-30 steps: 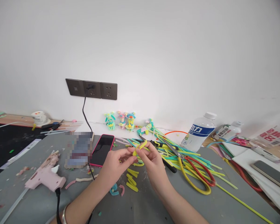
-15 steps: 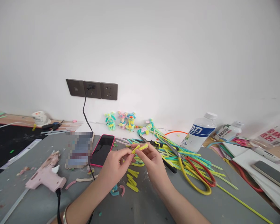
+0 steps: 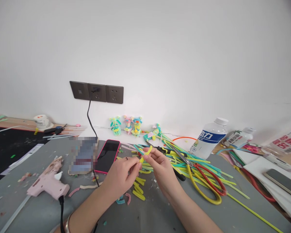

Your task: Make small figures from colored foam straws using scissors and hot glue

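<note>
A short yellow pipe cleaner piece point(image 3: 148, 151) spans the gap between my hands, slightly curved. My left hand point(image 3: 121, 171) pinches its lower end, with the fingertips partly hidden. The thumb and fingers of my right hand point(image 3: 160, 165) close around its upper part. Below them, several cut yellow pipe cleaner pieces point(image 3: 138, 191) lie on the grey mat point(image 3: 155, 213). To the right is a heap of long yellow, green and teal pipe cleaners point(image 3: 208, 166), with scissors point(image 3: 205, 181) with red and yellow handles resting on top.
A pink glue gun point(image 3: 48, 184) lies at the left with its cord. Two phones lie nearby, one pink-edged point(image 3: 109, 155). Small pipe cleaner figures point(image 3: 137, 126) stand by the wall below the socket panel point(image 3: 97, 92). A bottle point(image 3: 210, 137) stands at the back right.
Two yellow pieces showed between my fingers before; now one curved piece shows, held by both hands. My left hand has turned, its knuckles now more toward me. The view has shifted slightly.
</note>
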A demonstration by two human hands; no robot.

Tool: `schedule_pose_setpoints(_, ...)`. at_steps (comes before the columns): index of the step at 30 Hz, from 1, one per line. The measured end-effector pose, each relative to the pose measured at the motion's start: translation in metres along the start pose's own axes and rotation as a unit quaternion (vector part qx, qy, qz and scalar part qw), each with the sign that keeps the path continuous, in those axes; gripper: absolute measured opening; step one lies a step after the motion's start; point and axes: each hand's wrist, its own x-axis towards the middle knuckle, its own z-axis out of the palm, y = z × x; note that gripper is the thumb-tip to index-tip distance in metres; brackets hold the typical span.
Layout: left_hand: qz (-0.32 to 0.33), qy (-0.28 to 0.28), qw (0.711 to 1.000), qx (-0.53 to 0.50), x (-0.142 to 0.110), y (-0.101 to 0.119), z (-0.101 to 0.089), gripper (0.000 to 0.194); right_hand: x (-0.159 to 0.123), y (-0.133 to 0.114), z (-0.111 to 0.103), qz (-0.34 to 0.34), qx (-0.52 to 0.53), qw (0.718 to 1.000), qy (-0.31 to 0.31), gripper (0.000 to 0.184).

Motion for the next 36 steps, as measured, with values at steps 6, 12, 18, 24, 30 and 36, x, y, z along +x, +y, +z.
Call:
schedule_pose_setpoints(6, 0.001, -0.01, 1.0, 0.018, 0.0005, 0.0002, -0.0008, 0.032, 0.0011, -0.0042, -0.0039, 0.014, -0.019, 1.0, -0.009, 0.027)
schedule_pose_setpoints(12, -0.012, -0.018, 1.0, 0.014, 0.0024, -0.0023, 0.0008, 0.025, 0.0003, -0.0042, -0.0012, 0.013, -0.029, 0.999, -0.027, 0.029)
schedule_pose_setpoints(18, -0.003, -0.004, 1.0, -0.016, 0.0047, -0.0061, 0.001, 0.029, -0.0011, -0.0053, 0.0016, 0.016, -0.03, 0.999, -0.033, 0.031)
schedule_pose_setpoints(24, 0.002, 0.001, 1.0, 0.0, 0.0046, -0.0082, 0.0012, 0.036, -0.0012, -0.0086, 0.0, 0.026, -0.03, 0.999, -0.023, 0.031)
schedule_pose_setpoints(30, 0.005, 0.004, 1.0, 0.022, 0.0026, -0.0084, 0.0014, 0.04, -0.0007, -0.0056, -0.0004, 0.034, -0.018, 0.999, -0.025, 0.032)
schedule_pose_setpoints(36, -0.013, 0.008, 0.999, -0.031, 0.0034, -0.0047, 0.0001, 0.037, 0.0011, -0.0039, -0.0035, 0.025, -0.036, 0.999, -0.02, 0.035)
